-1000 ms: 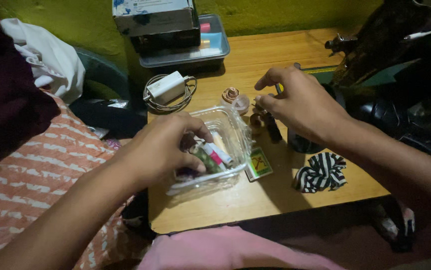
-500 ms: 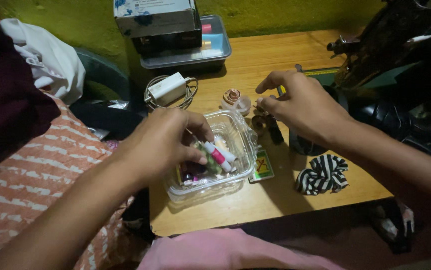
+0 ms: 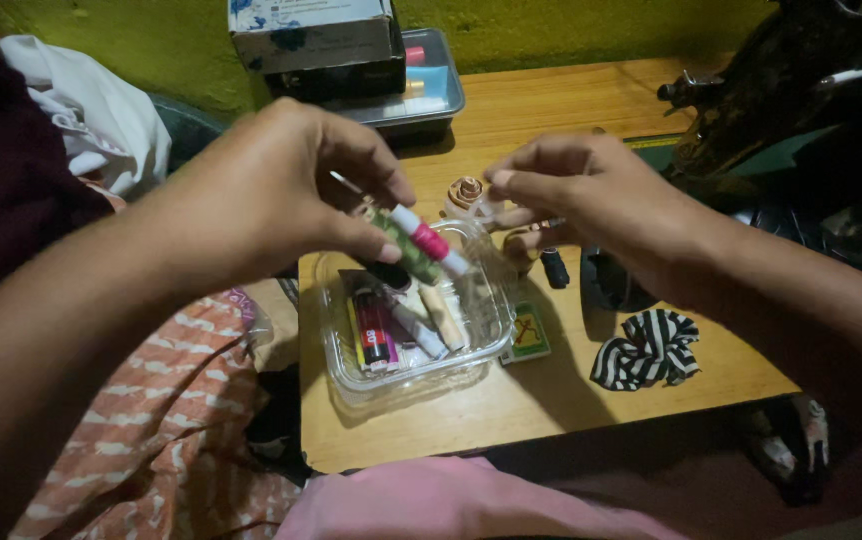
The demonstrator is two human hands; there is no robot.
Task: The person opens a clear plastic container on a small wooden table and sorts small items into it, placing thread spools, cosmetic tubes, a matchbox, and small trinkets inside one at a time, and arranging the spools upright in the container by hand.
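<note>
My left hand (image 3: pixel 286 195) is raised above a clear plastic container (image 3: pixel 411 375) and pinches a small white-and-pink tube (image 3: pixel 429 240) together with a green one. My right hand (image 3: pixel 591 205) hovers just right of it, fingers curled toward the tube's tip, with something thin between them that I cannot make out. Inside the container lie a red-and-black lighter (image 3: pixel 375 335) and several pale sticks (image 3: pixel 441 318). The container rests on a wooden table (image 3: pixel 551 400).
A black-and-white striped scrunchie (image 3: pixel 646 350), a small green card (image 3: pixel 529 335), a dark thread spool (image 3: pixel 554 268) and a brown spool (image 3: pixel 467 193) lie on the table. A grey tray with boxes (image 3: pixel 421 95) stands at the back. A dark sewing machine (image 3: pixel 791 90) fills the right side.
My left hand has lifted out of the container with the tubes in its fingers. My right hand has moved left toward it. The view has closed in on the table.
</note>
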